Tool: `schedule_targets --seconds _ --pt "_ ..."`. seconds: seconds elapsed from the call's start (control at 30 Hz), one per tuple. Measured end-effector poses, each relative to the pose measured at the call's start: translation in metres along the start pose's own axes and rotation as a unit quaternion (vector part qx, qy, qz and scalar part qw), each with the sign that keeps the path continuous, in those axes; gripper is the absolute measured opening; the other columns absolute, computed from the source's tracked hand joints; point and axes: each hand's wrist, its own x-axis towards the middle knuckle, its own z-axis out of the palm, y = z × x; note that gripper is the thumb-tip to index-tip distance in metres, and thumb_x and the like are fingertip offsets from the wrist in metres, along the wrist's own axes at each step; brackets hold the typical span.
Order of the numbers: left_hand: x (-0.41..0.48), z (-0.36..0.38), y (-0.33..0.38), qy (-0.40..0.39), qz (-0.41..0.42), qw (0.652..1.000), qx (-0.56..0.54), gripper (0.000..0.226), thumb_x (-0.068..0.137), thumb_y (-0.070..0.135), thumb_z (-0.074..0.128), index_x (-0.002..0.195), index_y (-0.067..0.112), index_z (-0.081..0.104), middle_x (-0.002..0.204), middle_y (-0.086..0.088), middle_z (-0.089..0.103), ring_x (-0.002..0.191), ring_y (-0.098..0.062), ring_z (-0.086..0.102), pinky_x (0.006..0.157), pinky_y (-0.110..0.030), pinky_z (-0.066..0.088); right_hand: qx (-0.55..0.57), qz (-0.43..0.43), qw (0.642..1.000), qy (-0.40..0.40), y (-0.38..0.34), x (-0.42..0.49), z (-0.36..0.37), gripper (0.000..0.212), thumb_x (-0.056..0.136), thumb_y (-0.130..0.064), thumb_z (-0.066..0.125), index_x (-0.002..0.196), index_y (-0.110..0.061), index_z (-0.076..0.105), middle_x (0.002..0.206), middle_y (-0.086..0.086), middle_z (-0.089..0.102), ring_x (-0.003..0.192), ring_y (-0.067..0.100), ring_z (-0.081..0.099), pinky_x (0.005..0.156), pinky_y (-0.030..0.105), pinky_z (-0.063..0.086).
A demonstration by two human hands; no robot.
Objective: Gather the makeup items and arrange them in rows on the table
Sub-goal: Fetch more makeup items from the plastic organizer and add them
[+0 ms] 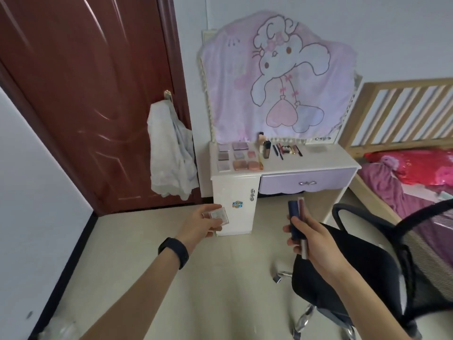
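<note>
Left hand, grip round a small square case; right hand, grip round two tubes, perhaps lipsticks.

Two bare arms, one black wristband, one slim ring.

The left forearm and right forearm are both uncovered from the wrist back to the bottom edge of the view, with no cloth on either. Round the left wrist, just behind the left hand, runs a broad black wristband, matte and smooth, with rounded edges and one even width all the way round; whether it carries a screen is too dark to tell. One finger of that hand wears a thin pale ring, small and blurred, so which finger cannot be told. The right hand and its wrist are bare.
</note>
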Motion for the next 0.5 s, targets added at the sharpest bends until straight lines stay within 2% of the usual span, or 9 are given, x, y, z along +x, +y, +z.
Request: schedule_targets --seconds 0.2,0.33,0.5 --pt "0.118 0.019 -0.002 -0.001 -0.048 0.999 -0.01 0.038 0.092 0.003 0.065 0.127 0.016 0.058 0.121 -0.013 0.065 0.081 -0.02 0.069 0.066 -0.026 0.05 0.018 0.039 0.999 0.014 0.014 0.111 -0.011 0.024 0.1 -0.025 0.06 0.117 -0.009 0.066 0.09 0.008 0.071 0.066 0.019 0.06 0.062 0.032 0.041" --pt "0.207 0.027 0.01 0.026 -0.071 0.997 -0.011 0.039 0.092 0.003 0.066 0.129 0.01 0.057 0.123 -0.014 0.065 0.081 -0.02 0.07 0.056 -0.02 0.051 0.043 0.055 0.997 0.018 0.013 0.199 -0.022 0.023 0.099 -0.025 0.062 0.117 -0.011 0.067 0.091 0.008 0.073 0.065 0.018 0.06 0.061 0.032 0.043" --pt "0.307 0.04 0.029 0.049 -0.105 0.993 0.001 0.033 0.092 0.002 0.066 0.123 0.01 0.06 0.119 -0.015 0.066 0.083 -0.024 0.07 0.065 -0.026 0.051 0.062 0.097 0.993 0.029 -0.001 0.308 -0.037 0.022 0.099 -0.021 0.062 0.118 -0.01 0.066 0.086 0.007 0.074 0.06 0.018 0.06 0.054 0.028 0.043"
